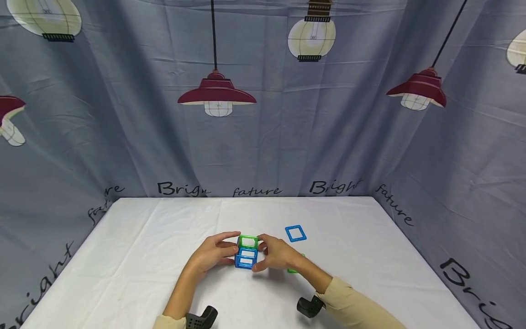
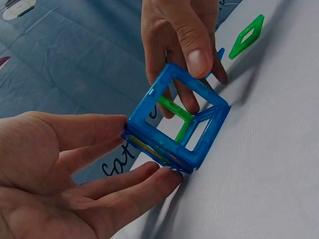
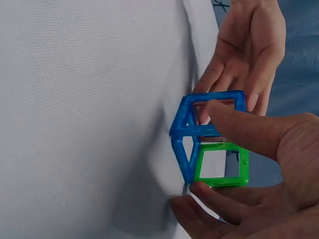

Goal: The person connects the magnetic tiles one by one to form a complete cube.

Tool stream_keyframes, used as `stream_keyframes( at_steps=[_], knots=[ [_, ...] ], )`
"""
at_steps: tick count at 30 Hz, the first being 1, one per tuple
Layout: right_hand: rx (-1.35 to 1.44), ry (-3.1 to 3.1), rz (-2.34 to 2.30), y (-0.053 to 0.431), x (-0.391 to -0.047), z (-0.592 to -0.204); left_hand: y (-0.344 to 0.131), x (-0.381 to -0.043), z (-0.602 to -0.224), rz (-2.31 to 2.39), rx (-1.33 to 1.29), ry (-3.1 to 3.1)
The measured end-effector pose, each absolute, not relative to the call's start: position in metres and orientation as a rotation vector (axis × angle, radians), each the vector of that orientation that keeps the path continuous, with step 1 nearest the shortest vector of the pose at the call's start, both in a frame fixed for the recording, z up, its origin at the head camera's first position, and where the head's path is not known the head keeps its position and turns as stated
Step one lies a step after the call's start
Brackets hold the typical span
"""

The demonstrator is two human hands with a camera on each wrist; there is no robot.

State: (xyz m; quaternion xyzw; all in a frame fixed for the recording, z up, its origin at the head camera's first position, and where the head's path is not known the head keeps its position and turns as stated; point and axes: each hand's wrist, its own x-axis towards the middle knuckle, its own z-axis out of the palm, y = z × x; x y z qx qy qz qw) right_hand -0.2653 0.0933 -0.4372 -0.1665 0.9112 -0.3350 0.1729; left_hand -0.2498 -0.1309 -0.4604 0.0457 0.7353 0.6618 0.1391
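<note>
While the left hand (image 1: 211, 251) grips the box (image 1: 247, 257) at its nine o'clock side, the right hand (image 1: 279, 252) pinches it from three o'clock, its thumb against the near blue side; so the hands stand apart, both clamped on the box between them. Seen from the head, the box is made of square frames, blue toward six o'clock and green toward twelve. It is held about midway across the white table (image 1: 185, 224) (whether its base rests on the surface, I cannot tell). Near two o'clock from the box, a blue tile (image 1: 289, 234) lies flat, close to the right hand but not touching it. A green tile (image 1: 292, 271), just past three o'clock, is mostly hidden behind the right wrist, though the left wrist view shows its whole outline. At twelve o'clock, beyond the table, hangs a grey-blue curtain (image 1: 263, 151) printed with lettering and red lamps (image 1: 217, 93).
</note>
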Motion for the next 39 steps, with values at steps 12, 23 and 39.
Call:
stream_keyframes(
  at_steps=[12, 23, 39],
  knots=[
    [-0.449, 2.575, -0.997, 0.094, -0.275, -0.437, -0.129, -0.248, -0.459, 1.931, 0.083, 2.119],
    [-0.453, 2.57, -1.026, 0.095, -0.272, -0.438, -0.126, -0.247, -0.458, 1.908, 0.087, 2.174],
    [-0.491, 2.586, -0.981, 0.093, -0.273, -0.44, -0.122, -0.246, -0.455, 1.803, 0.095, 2.267]
  ],
)
